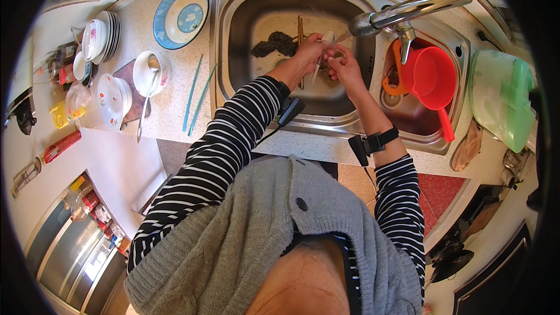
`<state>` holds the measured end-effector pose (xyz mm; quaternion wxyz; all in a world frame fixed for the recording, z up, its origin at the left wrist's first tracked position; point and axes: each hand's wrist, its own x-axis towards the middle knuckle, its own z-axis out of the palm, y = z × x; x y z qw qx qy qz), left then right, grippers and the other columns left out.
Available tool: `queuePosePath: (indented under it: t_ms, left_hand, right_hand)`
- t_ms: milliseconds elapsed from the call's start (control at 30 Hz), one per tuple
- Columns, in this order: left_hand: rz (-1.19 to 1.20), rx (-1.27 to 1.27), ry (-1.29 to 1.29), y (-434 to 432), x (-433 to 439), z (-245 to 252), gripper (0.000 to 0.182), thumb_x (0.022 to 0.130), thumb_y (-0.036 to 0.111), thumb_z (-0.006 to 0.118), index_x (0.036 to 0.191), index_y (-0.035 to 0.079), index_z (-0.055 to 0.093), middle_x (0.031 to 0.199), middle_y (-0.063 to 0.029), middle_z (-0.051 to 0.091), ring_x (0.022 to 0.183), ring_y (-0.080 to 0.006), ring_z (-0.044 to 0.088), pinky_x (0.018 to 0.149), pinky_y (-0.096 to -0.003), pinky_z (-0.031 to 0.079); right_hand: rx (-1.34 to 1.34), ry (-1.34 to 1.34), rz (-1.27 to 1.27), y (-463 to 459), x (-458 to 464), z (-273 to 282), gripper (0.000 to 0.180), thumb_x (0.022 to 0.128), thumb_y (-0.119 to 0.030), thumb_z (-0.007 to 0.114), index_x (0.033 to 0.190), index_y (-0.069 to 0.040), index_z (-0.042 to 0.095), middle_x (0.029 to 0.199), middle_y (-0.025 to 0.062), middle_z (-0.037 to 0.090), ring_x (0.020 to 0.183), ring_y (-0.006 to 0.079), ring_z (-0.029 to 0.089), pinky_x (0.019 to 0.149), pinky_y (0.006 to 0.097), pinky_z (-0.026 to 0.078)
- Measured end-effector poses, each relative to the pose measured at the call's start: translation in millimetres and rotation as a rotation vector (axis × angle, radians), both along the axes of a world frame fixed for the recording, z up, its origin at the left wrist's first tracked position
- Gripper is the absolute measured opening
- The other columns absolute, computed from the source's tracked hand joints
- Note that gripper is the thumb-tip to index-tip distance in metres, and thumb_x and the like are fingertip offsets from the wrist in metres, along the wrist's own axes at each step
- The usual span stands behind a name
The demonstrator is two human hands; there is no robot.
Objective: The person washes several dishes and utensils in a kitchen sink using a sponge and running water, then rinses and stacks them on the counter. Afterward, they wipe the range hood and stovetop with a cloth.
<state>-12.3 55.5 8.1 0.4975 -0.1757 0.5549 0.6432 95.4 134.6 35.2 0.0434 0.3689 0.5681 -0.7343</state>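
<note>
My left hand (311,52) is over the sink basin (245,17), gripping a pale spoon-like utensil (328,37) under the faucet's running water. A thin pale handle (314,74) points down below the fingers. My right hand (345,66) is close beside it with fingers curled; whether it holds anything is unclear. Wooden chopsticks (300,30) lie in the basin just left of my left hand. Farther left is a dark, stringy scrubbing pad (278,44). Something brownish (326,76), partly hidden, lies beneath my right hand.
The chrome faucet (411,6) reaches in from the right. A red dipper (433,78) and an orange-handled item (393,85) occupy the small basin. Leftward are a blue-rimmed bowl (159,24), two teal chopsticks (192,96), a white bowl (140,78) with a spoon (148,100), and stacked dishes (111,37).
</note>
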Motion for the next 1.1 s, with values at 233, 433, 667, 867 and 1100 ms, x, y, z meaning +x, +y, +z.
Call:
queuePosePath:
  t_ms: [233, 433, 667, 867, 1100]
  left_hand:
    - [-0.182, 0.108, 0.118, -4.9, -0.5, 8.1, 0.016, 0.091, 0.022, 0.060, 0.106, 0.021, 0.056, 0.081, 0.0053, 0.057, 0.051, -0.0025, 0.036, 0.041, -0.0198, 0.024]
    - [-0.289, 0.042, 0.160, -1.0, 3.0, 24.5, 0.029, 0.088, 0.048, 0.061, 0.092, 0.020, 0.056, 0.067, 0.0077, 0.044, 0.046, -0.0026, 0.026, 0.038, -0.0215, 0.016]
    - [-0.168, 0.123, 0.004, 7.8, 4.1, 13.2, 0.015, 0.098, 0.026, 0.048, 0.096, 0.011, 0.049, 0.067, 0.0045, 0.040, 0.048, -0.0053, 0.028, 0.040, -0.0230, 0.022]
    - [-0.386, 0.190, 0.133, 3.9, 5.8, 6.6, 0.024, 0.097, 0.019, 0.045, 0.117, 0.007, 0.050, 0.088, -0.0027, 0.056, 0.059, -0.0129, 0.048, 0.054, -0.0272, 0.043]
    - [-1.024, -0.296, 1.017, -44.3, 3.0, 44.1, 0.038, 0.093, 0.036, 0.050, 0.117, 0.007, 0.056, 0.092, -0.0168, 0.063, 0.075, -0.0334, 0.063, 0.069, -0.0419, 0.050]
  right_hand:
    - [-0.014, -0.096, 0.091, 1.0, 15.5, 10.2, 0.024, 0.089, -0.018, 0.059, 0.111, -0.007, 0.056, 0.075, -0.0024, 0.056, 0.062, 0.0062, 0.049, 0.054, 0.0209, 0.039]
    - [-0.029, -0.119, 0.136, -4.5, 19.8, 11.5, 0.017, 0.089, -0.015, 0.059, 0.104, -0.007, 0.058, 0.073, -0.0020, 0.055, 0.059, 0.0062, 0.048, 0.052, 0.0214, 0.037]
    - [-0.051, -0.102, 0.143, -8.2, 20.4, 9.7, 0.013, 0.090, -0.016, 0.058, 0.100, -0.008, 0.057, 0.073, -0.0021, 0.054, 0.058, 0.0058, 0.046, 0.051, 0.0214, 0.036]
    - [-0.072, -0.130, 0.195, -6.8, 25.7, 5.5, 0.013, 0.090, -0.020, 0.059, 0.095, -0.008, 0.058, 0.070, -0.0031, 0.053, 0.055, 0.0057, 0.044, 0.049, 0.0208, 0.034]
    - [0.119, -0.273, 0.410, -12.1, 22.9, -4.7, 0.018, 0.089, -0.024, 0.060, 0.098, -0.008, 0.059, 0.074, -0.0007, 0.057, 0.058, 0.0082, 0.053, 0.047, 0.0242, 0.041]
